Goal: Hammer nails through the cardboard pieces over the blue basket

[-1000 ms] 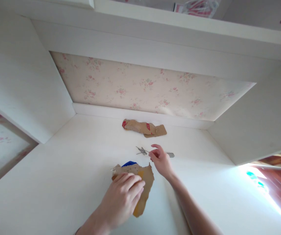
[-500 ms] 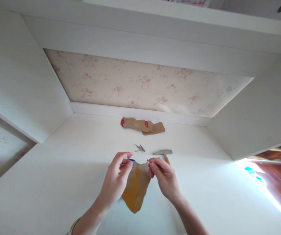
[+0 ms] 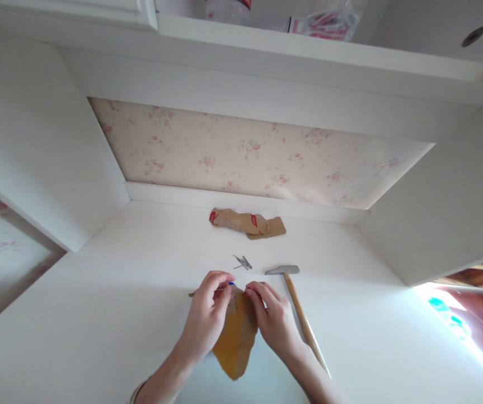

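A torn piece of cardboard (image 3: 235,342), with a yellow-orange patch and a bit of blue at its top, tapers downward between my hands. My left hand (image 3: 208,308) is closed, its thumb and fingers gripping the upper left edge. At the upper right edge, my right hand (image 3: 273,314) pinches the cardboard; anything small inside that pinch is hidden. Just beyond the hands several metal nails (image 3: 242,262) lie in a loose heap. To the right rests a hammer (image 3: 298,300) with a grey head and wooden handle, partly covered by my right forearm.
Crumpled brown cardboard strips (image 3: 245,222) with red marks lie near the back of the white desktop (image 3: 98,280). White side panels rise left and right. Overhead, a shelf (image 3: 309,47) holds a clear plastic bag (image 3: 329,22) and a container (image 3: 228,10).
My right hand has moved left, onto the cardboard's top edge, closer to my left hand. The view has tilted up slightly, showing more shelf, and the hammer's handle is less covered.
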Motion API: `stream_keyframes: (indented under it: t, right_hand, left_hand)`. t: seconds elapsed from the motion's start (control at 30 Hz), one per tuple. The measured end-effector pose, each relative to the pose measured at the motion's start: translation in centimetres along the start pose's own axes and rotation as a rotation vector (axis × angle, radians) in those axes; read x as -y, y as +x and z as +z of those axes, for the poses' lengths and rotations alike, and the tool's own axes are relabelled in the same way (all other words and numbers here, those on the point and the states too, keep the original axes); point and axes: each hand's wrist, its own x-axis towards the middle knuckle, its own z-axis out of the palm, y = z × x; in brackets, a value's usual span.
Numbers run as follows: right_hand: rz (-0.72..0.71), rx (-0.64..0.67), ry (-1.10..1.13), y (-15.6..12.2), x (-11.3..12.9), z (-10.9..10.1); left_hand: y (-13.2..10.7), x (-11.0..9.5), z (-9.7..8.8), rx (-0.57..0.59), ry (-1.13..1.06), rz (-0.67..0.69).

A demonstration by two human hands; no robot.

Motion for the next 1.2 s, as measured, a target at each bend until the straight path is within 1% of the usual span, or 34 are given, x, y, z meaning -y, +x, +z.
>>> stream_keyframes:
  t: [0.1,0.2,0.4,0.53,0.67,0.73,0.77,0.8,0.87,0.97,1.0,1.03,1.07,1.13,1.2]
  right_hand:
    - [-0.025,0.048,-0.042,0.1,0.1,-0.1]
    - [-0.024,0.068,-0.075,0.2,0.4,-0.1]
    - [-0.035,0.099,-0.102,0.4,0.8,-0.3]
    - [-0.049,0.114,-0.169,0.6,0.7,-0.3]
    - [-0.007,0.143,-0.223,0.4,0.7,-0.8]
    - [0.062,0.133,-0.240,-0.2,0.2,-1.5]
    - [0.115,0.107,-0.254,-0.8,-0.3,-1.9]
    - [0.204,0.067,-0.279,-1.4,-1.0,-2.4]
    - [0.360,-0.058,-0.353,-3.1,-2.9,-3.4]
    - [0.507,-0.150,-0.483,-5.9,-5.9,-4.5]
    - [0.550,-0.157,-0.540,-6.8,-6.7,-4.6]
    - [0.585,-0.114,-0.638,-7.5,-7.3,-4.7]
    - [0.602,-0.079,-0.690,-8.1,-7.6,-4.8]
    - [0.657,-0.016,-0.673,-8.6,-7.8,-4.8]
    - [0.700,0.015,-0.614,-8.5,-7.7,-5.0]
  left_hand:
    - [0.1,0.3,0.0,0.011,0.029,-0.004]
    - [0.0,0.3,0.1,0.047,0.107,0.009]
    - [0.2,-0.7,0.7,0.135,0.188,0.106]
    - [0.5,-0.4,0.9,0.109,0.220,0.174]
    - [0.5,0.3,1.2,0.079,0.264,0.206]
    - [0.3,0.5,1.4,0.083,0.296,0.213]
    - [0.2,0.6,1.5,0.090,0.314,0.216]
    - [0.2,0.6,1.6,0.098,0.331,0.220]
    - [0.1,0.8,1.7,0.108,0.358,0.229]
    - [0.2,0.9,1.7,0.112,0.391,0.234]
    - [0.3,0.9,1.7,0.115,0.402,0.230]
    - [0.3,1.0,1.7,0.120,0.410,0.222]
    - [0.4,1.0,1.7,0.128,0.416,0.212]
    - [0.3,1.1,1.7,0.135,0.415,0.199]
    - [0.2,1.2,1.6,0.119,0.404,0.189]
